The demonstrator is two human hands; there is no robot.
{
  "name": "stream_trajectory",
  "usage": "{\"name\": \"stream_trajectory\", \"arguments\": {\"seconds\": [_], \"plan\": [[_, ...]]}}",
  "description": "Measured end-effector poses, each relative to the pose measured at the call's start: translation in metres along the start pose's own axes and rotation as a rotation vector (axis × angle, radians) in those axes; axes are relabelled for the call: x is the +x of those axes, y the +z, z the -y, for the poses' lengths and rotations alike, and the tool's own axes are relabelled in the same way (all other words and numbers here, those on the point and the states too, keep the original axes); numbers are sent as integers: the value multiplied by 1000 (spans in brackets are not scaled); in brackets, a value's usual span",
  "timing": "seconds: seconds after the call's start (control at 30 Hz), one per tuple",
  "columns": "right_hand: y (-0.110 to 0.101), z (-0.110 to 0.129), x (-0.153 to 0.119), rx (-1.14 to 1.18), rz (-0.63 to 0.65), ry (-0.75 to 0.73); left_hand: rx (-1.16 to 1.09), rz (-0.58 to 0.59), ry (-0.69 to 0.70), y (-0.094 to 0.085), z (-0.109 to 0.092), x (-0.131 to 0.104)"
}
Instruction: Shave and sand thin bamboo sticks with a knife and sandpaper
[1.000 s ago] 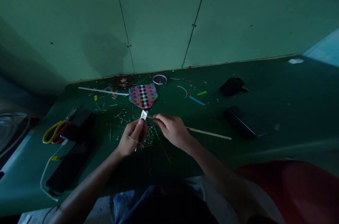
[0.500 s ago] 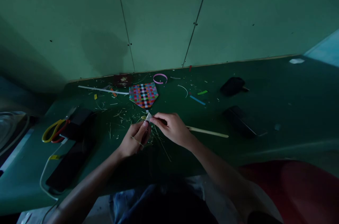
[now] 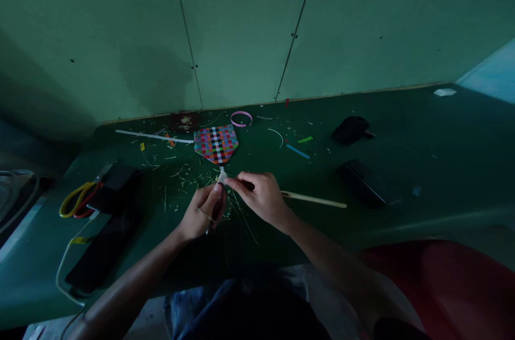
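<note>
Just beyond my hands lies a small five-sided woven piece [image 3: 216, 142], a check of many colours, its point toward me. A white strip [image 3: 222, 175] shows below that point and looks folded or wrapped; whether it joins the woven piece I cannot tell. My left hand [image 3: 204, 208] is closed on this strip, thumb on top, and a pale end pokes out below the fingers. With thumb and forefinger my right hand [image 3: 259, 195] pinches the strip from the right. A thin band circles my left hand. Whatever lies inside the left fist is hidden.
Scissors [image 3: 80, 198] with yellow and orange handles lie left beside dark objects and a white cable [image 3: 58, 270]. Thin shavings litter the middle. A light stick [image 3: 316, 199] lies right of my hand, a pink loop [image 3: 241, 119] behind, a black phone-like object [image 3: 360, 184] farther right.
My hands stay together on the white strip, with small finger shifts. A pale end now shows below my left hand. The whole view has slid slightly.
</note>
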State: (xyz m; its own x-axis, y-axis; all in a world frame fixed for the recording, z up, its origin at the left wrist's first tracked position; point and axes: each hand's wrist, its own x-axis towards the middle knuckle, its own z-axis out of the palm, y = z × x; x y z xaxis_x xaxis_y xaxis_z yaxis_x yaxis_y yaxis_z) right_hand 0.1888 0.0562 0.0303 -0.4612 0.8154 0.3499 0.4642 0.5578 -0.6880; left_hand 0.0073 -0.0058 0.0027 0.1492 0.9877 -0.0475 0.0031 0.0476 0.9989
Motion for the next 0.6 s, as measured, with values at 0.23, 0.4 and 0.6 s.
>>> {"name": "stream_trajectory", "arguments": {"seconds": [0.23, 0.4, 0.6], "plan": [[-2, 2, 1, 40, 86, 7, 36, 31, 15, -3, -1, 1], [-7, 3, 1, 102, 166, -16, -33, 86, -39, -4, 3, 3], [-6, 2, 1, 70, 141, -15, 25, 45, -15, -2, 3, 2]]}}
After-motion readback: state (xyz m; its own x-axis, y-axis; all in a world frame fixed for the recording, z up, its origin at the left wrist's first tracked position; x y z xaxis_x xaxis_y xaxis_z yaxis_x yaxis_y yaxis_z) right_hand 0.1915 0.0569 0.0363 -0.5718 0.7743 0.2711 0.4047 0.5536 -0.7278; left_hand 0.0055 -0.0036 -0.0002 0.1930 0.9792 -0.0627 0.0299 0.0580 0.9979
